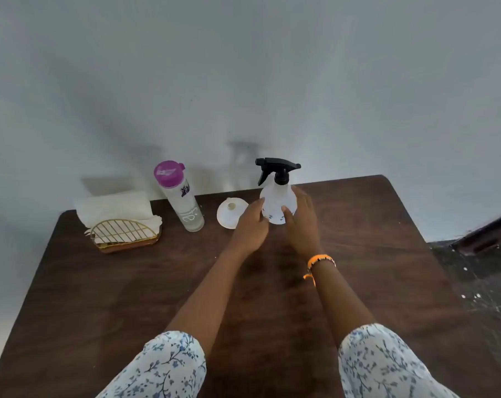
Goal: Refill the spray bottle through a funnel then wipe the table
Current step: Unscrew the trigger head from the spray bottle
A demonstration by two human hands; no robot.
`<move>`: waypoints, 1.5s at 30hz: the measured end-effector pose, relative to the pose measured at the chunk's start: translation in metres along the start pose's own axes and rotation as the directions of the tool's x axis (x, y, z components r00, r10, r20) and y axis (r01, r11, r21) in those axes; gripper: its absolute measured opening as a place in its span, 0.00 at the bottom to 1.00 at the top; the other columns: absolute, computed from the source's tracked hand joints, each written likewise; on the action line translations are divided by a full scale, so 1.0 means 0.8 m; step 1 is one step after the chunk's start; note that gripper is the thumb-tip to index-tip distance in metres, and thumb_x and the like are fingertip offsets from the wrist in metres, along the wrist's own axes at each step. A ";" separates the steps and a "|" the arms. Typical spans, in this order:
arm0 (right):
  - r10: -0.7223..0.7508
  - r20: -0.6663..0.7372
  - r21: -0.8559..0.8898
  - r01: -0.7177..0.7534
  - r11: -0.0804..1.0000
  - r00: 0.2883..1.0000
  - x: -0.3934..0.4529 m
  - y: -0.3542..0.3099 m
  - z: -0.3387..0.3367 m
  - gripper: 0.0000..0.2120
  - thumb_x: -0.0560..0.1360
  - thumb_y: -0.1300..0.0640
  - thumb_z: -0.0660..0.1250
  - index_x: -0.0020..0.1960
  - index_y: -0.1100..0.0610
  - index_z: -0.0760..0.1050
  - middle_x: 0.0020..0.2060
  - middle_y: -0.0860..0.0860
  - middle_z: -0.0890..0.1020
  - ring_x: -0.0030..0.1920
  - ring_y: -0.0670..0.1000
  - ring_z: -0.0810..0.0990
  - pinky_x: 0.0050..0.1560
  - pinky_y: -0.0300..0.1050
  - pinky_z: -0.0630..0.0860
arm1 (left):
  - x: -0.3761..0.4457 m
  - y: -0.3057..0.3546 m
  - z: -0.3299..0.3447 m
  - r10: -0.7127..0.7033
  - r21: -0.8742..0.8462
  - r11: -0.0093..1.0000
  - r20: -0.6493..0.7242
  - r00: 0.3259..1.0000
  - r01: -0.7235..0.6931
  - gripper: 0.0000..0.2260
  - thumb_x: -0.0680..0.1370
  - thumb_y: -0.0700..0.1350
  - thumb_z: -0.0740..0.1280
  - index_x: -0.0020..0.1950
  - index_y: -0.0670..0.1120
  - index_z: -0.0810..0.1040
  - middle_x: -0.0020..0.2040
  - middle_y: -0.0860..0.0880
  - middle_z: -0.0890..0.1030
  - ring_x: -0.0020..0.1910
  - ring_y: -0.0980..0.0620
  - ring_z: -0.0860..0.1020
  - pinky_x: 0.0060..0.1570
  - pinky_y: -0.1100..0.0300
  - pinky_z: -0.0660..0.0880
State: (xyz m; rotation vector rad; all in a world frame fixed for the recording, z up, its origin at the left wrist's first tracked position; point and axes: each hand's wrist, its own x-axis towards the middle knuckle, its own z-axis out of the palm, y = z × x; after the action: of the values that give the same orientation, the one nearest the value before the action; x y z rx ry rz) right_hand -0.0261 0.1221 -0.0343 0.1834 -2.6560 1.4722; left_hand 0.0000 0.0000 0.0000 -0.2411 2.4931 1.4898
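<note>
Both hands are reaching to the far side of the table [128, 297] and closing around the spray bottle [278, 202]. The right hand [302, 222] is cupping the bottle's right flank, thumb lying across the front of the white body, fingers wrapping toward the back. The left hand [250, 225] is sitting at the bottle's left flank with fingers partly curled; contact is appearing at the fingertips only, so whether it is gripping cannot be told. The bottle is standing upright near the table's far edge, its black trigger head [278, 168] screwed on and pointing left.

Just left of the bottle, the white funnel [230, 212] is resting wide end down, spout up, untouched. Further left, a clear water bottle [183, 199] with a purple cap is standing closed. At the far left corner, folded white tissues [114, 208] are sitting in a gold wire holder [124, 235].

Judged step: securing the spray bottle ahead of opening it; refilling is not yet begun. The next move is calling for one hand steadying the body while the other is unscrewing the trigger head, then seating the funnel spout-down in the neck
</note>
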 end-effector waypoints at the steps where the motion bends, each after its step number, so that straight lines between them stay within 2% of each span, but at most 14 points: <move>1: -0.006 -0.018 0.012 0.006 1.000 1.000 0.010 0.002 0.003 0.22 0.77 0.61 0.61 0.70 0.62 0.63 0.67 0.57 0.69 0.67 0.54 0.67 0.65 0.43 0.63 | 0.007 0.000 -0.001 0.003 0.006 1.000 -0.008 1.000 -0.003 0.23 0.80 0.38 0.56 0.74 0.46 0.58 0.75 0.48 0.61 0.73 0.50 0.59 0.70 0.59 0.56; 5: 0.063 -0.002 0.006 -0.063 0.998 0.998 0.035 0.000 0.008 0.21 0.77 0.60 0.62 0.69 0.61 0.65 0.65 0.56 0.73 0.65 0.54 0.70 0.60 0.36 0.62 | 0.028 -0.005 0.003 0.019 0.034 0.999 0.008 1.000 -0.019 0.23 0.79 0.37 0.55 0.74 0.46 0.57 0.75 0.47 0.60 0.74 0.50 0.59 0.71 0.58 0.56; 9: 0.085 -0.049 0.024 -0.084 0.996 0.995 0.041 0.011 0.015 0.18 0.76 0.60 0.64 0.65 0.60 0.70 0.60 0.55 0.78 0.60 0.53 0.75 0.58 0.42 0.69 | 0.036 -0.013 0.013 0.053 0.051 0.997 0.030 0.998 -0.055 0.24 0.79 0.35 0.55 0.74 0.46 0.57 0.75 0.47 0.59 0.73 0.50 0.60 0.73 0.54 0.56; 12: 0.101 -0.117 0.027 -0.098 0.995 0.988 0.040 0.012 0.016 0.15 0.75 0.61 0.64 0.61 0.60 0.73 0.56 0.53 0.80 0.57 0.52 0.76 0.57 0.42 0.71 | 0.033 -0.015 0.018 0.080 0.070 0.994 0.029 0.996 -0.082 0.24 0.79 0.35 0.55 0.74 0.45 0.57 0.76 0.47 0.59 0.74 0.51 0.58 0.74 0.55 0.55; 15: 0.105 -0.134 0.009 -0.104 0.995 0.986 0.033 0.010 0.012 0.12 0.75 0.61 0.65 0.59 0.59 0.74 0.54 0.51 0.81 0.55 0.50 0.77 0.52 0.38 0.69 | 0.026 -0.017 0.022 0.091 0.071 0.993 0.034 0.995 -0.093 0.24 0.79 0.35 0.55 0.75 0.45 0.57 0.76 0.47 0.58 0.75 0.52 0.56 0.74 0.56 0.54; 22: 0.077 -0.163 0.022 -0.075 0.997 0.984 -0.022 -0.003 0.001 0.13 0.74 0.63 0.64 0.58 0.57 0.74 0.53 0.50 0.81 0.53 0.50 0.77 0.51 0.40 0.71 | -0.026 -0.021 0.030 0.140 0.104 0.984 0.021 0.990 -0.142 0.23 0.79 0.35 0.56 0.74 0.44 0.58 0.75 0.45 0.61 0.72 0.46 0.63 0.73 0.50 0.58; 25: 0.062 -0.151 0.050 -0.055 0.997 0.987 -0.059 -0.018 -0.005 0.12 0.74 0.63 0.65 0.58 0.58 0.73 0.53 0.51 0.80 0.50 0.46 0.75 0.50 0.35 0.68 | -0.066 -0.025 0.027 0.168 0.076 0.983 -0.007 0.986 -0.167 0.23 0.79 0.36 0.57 0.74 0.46 0.59 0.74 0.46 0.61 0.72 0.47 0.63 0.72 0.51 0.60; 28: 0.045 -0.126 0.073 -0.036 0.997 0.991 -0.101 -0.034 -0.006 0.12 0.75 0.61 0.65 0.58 0.56 0.73 0.53 0.49 0.80 0.50 0.44 0.75 0.50 0.35 0.69 | -0.108 -0.033 0.020 0.187 0.107 0.978 -0.051 0.981 -0.181 0.24 0.78 0.38 0.60 0.74 0.47 0.59 0.73 0.47 0.63 0.72 0.51 0.60 0.72 0.56 0.59; 32: 0.029 -0.061 0.116 -0.022 0.993 0.998 -0.163 -0.058 0.000 0.11 0.75 0.60 0.65 0.56 0.53 0.73 0.47 0.43 0.79 0.47 0.43 0.76 0.44 0.28 0.67 | -0.162 -0.055 0.009 0.214 0.142 0.971 -0.155 0.964 -0.193 0.23 0.78 0.38 0.61 0.72 0.47 0.63 0.69 0.48 0.67 0.66 0.51 0.66 0.65 0.62 0.63; 36: 0.052 -0.012 0.171 -0.049 0.984 0.999 -0.214 -0.072 0.014 0.10 0.74 0.59 0.65 0.54 0.50 0.73 0.47 0.43 0.80 0.47 0.44 0.77 0.43 0.32 0.70 | -0.209 -0.081 0.003 0.203 0.129 0.976 -0.239 0.950 -0.176 0.20 0.78 0.38 0.61 0.70 0.48 0.67 0.68 0.50 0.70 0.65 0.55 0.67 0.63 0.63 0.64; 40: 0.044 0.058 0.153 -0.053 0.987 0.997 -0.248 -0.074 0.024 0.11 0.74 0.58 0.66 0.55 0.49 0.73 0.48 0.42 0.80 0.48 0.43 0.77 0.46 0.35 0.71 | -0.248 -0.104 0.003 0.166 0.067 0.986 -0.307 0.937 -0.153 0.19 0.77 0.36 0.61 0.68 0.46 0.70 0.67 0.49 0.72 0.65 0.52 0.70 0.64 0.60 0.67; 45: 0.015 0.109 0.116 -0.028 0.993 0.994 -0.267 -0.073 0.030 0.11 0.73 0.60 0.66 0.55 0.51 0.74 0.47 0.44 0.81 0.47 0.44 0.77 0.44 0.31 0.68 | -0.273 -0.120 0.004 0.140 0.090 0.989 -0.297 0.945 -0.118 0.20 0.77 0.34 0.60 0.69 0.45 0.69 0.68 0.47 0.71 0.67 0.52 0.68 0.65 0.61 0.64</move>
State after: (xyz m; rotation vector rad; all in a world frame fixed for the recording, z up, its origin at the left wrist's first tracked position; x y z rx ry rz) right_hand 0.1935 0.0835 -0.0288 0.2513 -2.6622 1.6724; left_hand 0.2345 -0.0370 -0.0227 -0.3205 2.8476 1.5091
